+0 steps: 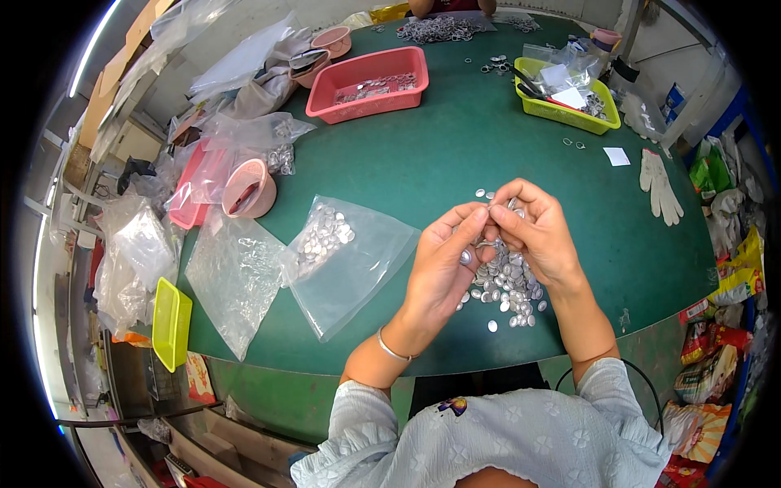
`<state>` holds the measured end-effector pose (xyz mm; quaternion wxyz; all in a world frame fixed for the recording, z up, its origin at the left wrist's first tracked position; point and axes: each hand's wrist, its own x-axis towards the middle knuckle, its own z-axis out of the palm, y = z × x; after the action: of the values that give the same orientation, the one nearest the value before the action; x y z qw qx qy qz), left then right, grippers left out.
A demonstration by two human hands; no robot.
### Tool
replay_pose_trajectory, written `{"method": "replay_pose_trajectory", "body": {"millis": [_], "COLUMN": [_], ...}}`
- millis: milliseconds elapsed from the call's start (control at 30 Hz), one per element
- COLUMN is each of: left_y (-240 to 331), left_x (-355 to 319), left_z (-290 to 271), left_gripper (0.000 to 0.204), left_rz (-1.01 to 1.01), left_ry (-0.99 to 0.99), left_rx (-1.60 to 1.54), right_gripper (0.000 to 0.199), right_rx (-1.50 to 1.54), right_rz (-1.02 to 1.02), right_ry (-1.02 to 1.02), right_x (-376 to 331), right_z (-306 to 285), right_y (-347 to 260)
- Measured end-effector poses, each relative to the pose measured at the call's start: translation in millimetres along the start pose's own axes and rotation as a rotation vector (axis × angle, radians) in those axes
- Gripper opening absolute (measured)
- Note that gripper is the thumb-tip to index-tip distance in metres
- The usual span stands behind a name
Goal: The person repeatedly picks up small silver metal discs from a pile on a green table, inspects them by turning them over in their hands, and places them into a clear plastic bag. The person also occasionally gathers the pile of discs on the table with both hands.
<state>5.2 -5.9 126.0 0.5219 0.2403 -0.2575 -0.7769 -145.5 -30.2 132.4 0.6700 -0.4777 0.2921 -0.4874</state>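
Note:
My left hand [443,264] and my right hand [537,232] meet fingertip to fingertip above a pile of small round silver metal discs [508,289] on the green table [455,154]. Both pinch a small metal piece between thumbs and forefingers; another disc rests in my left palm. A clear plastic bag with several discs [338,252] lies just left of my left hand.
An empty clear bag [232,276] lies at the left, by a pink cup [248,189]. A red tray [370,83] and a yellow-green tray [565,96] stand further back, a white glove [659,185] at the right. Another person's arms [451,6] show at the far edge.

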Motion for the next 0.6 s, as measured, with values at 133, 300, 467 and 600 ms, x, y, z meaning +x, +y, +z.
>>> {"method": "replay_pose_trajectory", "body": {"millis": [133, 300, 467, 600], "left_y": [-7, -9, -9, -9], "left_x": [1, 3, 1, 2], "left_z": [4, 1, 2, 0], "left_gripper": [0.018, 0.02, 0.025, 0.027], "left_rz": [0.062, 0.117, 0.15, 0.162], "left_ry": [0.047, 0.049, 0.078, 0.057], "left_rx": [-0.069, -0.133, -0.114, -0.095], "right_gripper": [0.013, 0.019, 0.024, 0.026], "right_rx": [-0.069, 0.171, 0.265, 0.22], "right_rz": [-0.092, -0.012, 0.034, 0.04], "right_ry": [0.032, -0.035, -0.022, -0.05], "right_x": [1, 1, 0, 0], "right_z": [2, -5, -1, -1], "right_y": [1, -5, -8, -8]}}
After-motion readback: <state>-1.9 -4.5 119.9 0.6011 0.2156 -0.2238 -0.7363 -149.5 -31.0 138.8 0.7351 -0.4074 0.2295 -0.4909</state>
